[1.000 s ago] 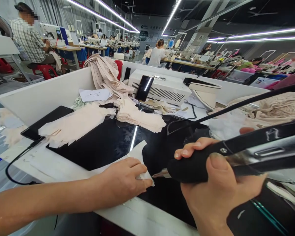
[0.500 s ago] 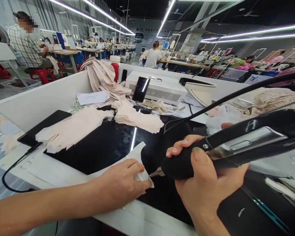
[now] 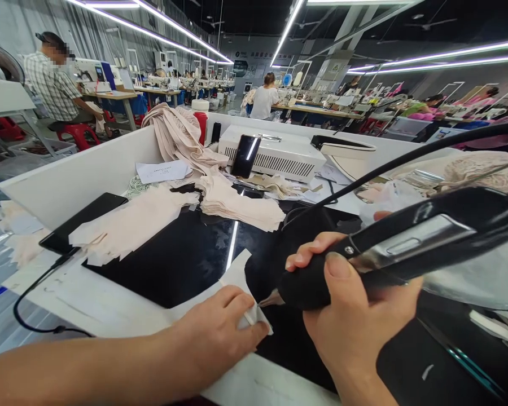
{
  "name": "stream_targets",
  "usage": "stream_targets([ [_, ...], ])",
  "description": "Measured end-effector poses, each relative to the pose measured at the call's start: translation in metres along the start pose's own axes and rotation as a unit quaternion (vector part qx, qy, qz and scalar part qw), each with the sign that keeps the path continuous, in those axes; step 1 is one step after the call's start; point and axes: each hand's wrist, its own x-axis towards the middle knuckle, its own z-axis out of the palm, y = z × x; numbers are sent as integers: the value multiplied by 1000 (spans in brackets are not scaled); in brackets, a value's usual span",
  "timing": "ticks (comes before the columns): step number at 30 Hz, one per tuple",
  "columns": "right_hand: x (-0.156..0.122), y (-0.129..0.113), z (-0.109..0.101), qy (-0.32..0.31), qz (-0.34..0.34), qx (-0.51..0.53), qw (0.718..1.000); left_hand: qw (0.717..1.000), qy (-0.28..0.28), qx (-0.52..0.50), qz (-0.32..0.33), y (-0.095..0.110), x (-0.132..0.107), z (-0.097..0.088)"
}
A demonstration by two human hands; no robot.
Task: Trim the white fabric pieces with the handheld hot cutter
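Observation:
My left hand (image 3: 218, 332) lies on a pale fabric piece (image 3: 237, 276) at the near edge of the black work surface (image 3: 186, 254), fingers curled and pressing its corner down. My right hand (image 3: 355, 321) is wrapped round the black handle of a corded hand tool (image 3: 406, 248). The tool's metal tip (image 3: 268, 299) touches the fabric corner just beside my left fingertips. The tool's black cord (image 3: 406, 160) arcs up to the right.
Stacks of beige fabric pieces (image 3: 131, 223) (image 3: 237, 203) lie further back, with a phone (image 3: 82, 220) on the left, a white machine (image 3: 275, 152) with a second phone (image 3: 245, 155) leaning on it, and draped fabric (image 3: 173, 132). Other people sit at sewing tables behind.
The tool's tip has moved left and down onto the fabric corner. My left hand has stayed on the fabric, shifting slightly toward me.

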Motion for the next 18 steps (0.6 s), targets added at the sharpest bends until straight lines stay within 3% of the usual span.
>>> stream_targets([
  [4,-7,-12,-4,1,5,0,1000,999,-2,-7,31,11,-7,-5],
  [9,-9,-16,-3,7,-2,-6,1000,998,-21,17,65,0,-4,-16],
  [18,-9,-12,-6,10,0,-22,1000,999,-9,-36,-12,-18,-7,-10],
])
